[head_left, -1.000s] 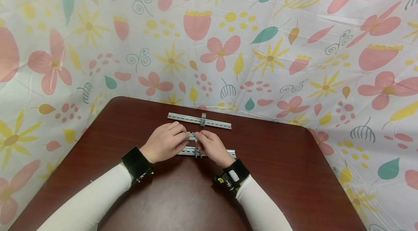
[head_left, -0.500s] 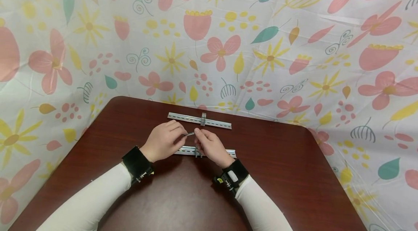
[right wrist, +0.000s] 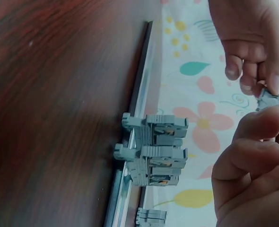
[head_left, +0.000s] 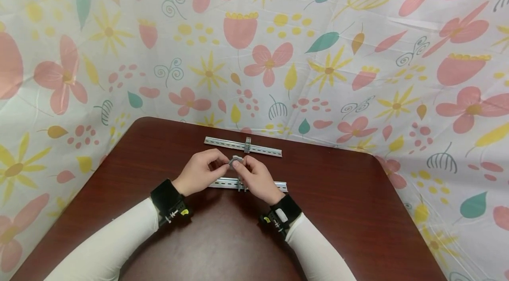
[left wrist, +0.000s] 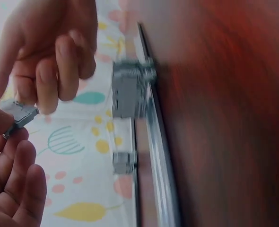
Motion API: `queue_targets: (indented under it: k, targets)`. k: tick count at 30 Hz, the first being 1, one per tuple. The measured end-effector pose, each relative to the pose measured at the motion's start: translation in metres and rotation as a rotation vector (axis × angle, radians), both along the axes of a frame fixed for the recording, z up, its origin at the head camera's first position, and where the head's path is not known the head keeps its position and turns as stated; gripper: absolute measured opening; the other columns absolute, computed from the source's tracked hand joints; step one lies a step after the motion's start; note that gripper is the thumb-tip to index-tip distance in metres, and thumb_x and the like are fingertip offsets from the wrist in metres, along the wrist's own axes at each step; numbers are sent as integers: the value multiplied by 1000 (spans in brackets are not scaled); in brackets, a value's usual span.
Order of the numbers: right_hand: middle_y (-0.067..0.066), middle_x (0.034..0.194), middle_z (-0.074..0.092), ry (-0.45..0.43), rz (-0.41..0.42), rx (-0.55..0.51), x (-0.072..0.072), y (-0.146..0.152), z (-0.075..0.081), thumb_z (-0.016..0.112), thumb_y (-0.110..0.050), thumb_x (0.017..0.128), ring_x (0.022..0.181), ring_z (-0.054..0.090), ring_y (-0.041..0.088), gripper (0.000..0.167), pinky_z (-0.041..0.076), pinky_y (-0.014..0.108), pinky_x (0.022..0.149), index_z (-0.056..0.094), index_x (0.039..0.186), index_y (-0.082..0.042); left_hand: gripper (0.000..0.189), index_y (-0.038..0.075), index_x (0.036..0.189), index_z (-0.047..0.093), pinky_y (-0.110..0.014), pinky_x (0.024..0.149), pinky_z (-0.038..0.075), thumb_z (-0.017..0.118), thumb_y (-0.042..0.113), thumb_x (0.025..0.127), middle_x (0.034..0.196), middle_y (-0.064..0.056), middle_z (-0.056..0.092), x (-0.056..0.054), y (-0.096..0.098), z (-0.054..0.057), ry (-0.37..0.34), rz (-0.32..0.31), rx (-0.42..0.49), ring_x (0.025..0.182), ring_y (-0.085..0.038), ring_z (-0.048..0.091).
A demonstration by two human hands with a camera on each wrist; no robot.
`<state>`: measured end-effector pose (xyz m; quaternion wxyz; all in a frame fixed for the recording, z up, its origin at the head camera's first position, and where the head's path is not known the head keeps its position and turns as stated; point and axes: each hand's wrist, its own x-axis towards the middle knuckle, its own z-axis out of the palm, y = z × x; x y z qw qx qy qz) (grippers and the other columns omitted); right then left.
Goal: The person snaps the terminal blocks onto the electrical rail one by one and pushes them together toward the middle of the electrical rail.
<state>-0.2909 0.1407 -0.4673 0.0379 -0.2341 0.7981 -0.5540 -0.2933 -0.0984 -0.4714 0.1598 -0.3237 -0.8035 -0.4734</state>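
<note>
In the head view my left hand [head_left: 201,170] and right hand [head_left: 258,178] meet above the near metal DIN rail [head_left: 264,185]. A small grey terminal block [head_left: 237,157] is pinched between them, raised off the table. The left wrist view has my left thumb and finger gripping one end of this block [left wrist: 20,113]. My right fingers and thumb hold its other end, partly covering it in the right wrist view. Several grey terminal blocks [right wrist: 165,161] are clipped side by side on the near rail, below the hands; the right hand partly hides them in the head view.
A second DIN rail [head_left: 266,151] lies farther back, bearing a narrow grey block group [head_left: 248,144]. Both rails rest on a dark red-brown table [head_left: 338,206]. A flower-patterned curtain [head_left: 278,29] hangs behind the table edge.
The held terminal block has been turned: seen edge-on half a second ago, it now shows a grey face. My left fingers have shifted, with the thumb now visible below. The rails have not moved.
</note>
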Motion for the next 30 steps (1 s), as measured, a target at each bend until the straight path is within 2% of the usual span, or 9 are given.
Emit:
queue_targets:
  k: [3, 5, 10, 17, 22, 30]
  targets:
    - [2, 71, 54, 45, -27, 23, 0, 0, -1, 60, -41, 117, 61, 51, 18, 36, 41, 30, 59, 60, 96, -12, 11, 19, 109, 81, -30, 74, 57, 81, 9, 103, 98, 10, 73, 3, 2, 2, -101, -19, 45, 85, -11, 67]
    - [1, 73, 56, 89, -48, 44, -1, 0, -1, 60, -42, 117, 61, 52, 18, 35, 41, 29, 59, 62, 96, -14, 10, 19, 109, 82, -30, 75, 57, 81, 11, 103, 98, 10, 74, 5, 3, 3, -140, -20, 63, 86, -12, 68]
    - [-2, 77, 58, 200, -85, 106, -3, 0, -3, 59, -41, 117, 59, 52, 15, 32, 41, 29, 59, 63, 96, -17, 7, 16, 110, 83, -31, 78, 57, 81, 12, 104, 101, 5, 77, 7, 5, 4, -193, -32, 108, 89, -14, 70]
    - [-4, 73, 49, 317, -109, 196, -3, 2, -5, 56, -42, 118, 58, 45, 12, 36, 36, 29, 59, 57, 91, -19, 5, 17, 108, 84, -30, 76, 55, 82, 15, 104, 103, 4, 79, 6, 7, 3, -271, -40, 161, 84, -17, 70]
    - [-5, 73, 46, 362, -120, 232, -4, 2, -6, 55, -41, 119, 57, 41, 11, 38, 34, 29, 59, 53, 87, -20, 5, 16, 108, 84, -30, 76, 54, 82, 15, 104, 104, 2, 79, 6, 9, 4, -325, -45, 187, 86, -19, 68]
    - [-4, 74, 46, 370, -112, 230, -3, 1, -5, 55, -38, 119, 58, 41, 12, 38, 35, 30, 59, 52, 87, -19, 7, 15, 111, 84, -29, 75, 55, 81, 17, 105, 104, 0, 79, 6, 10, 1, -386, -59, 202, 89, -23, 71]
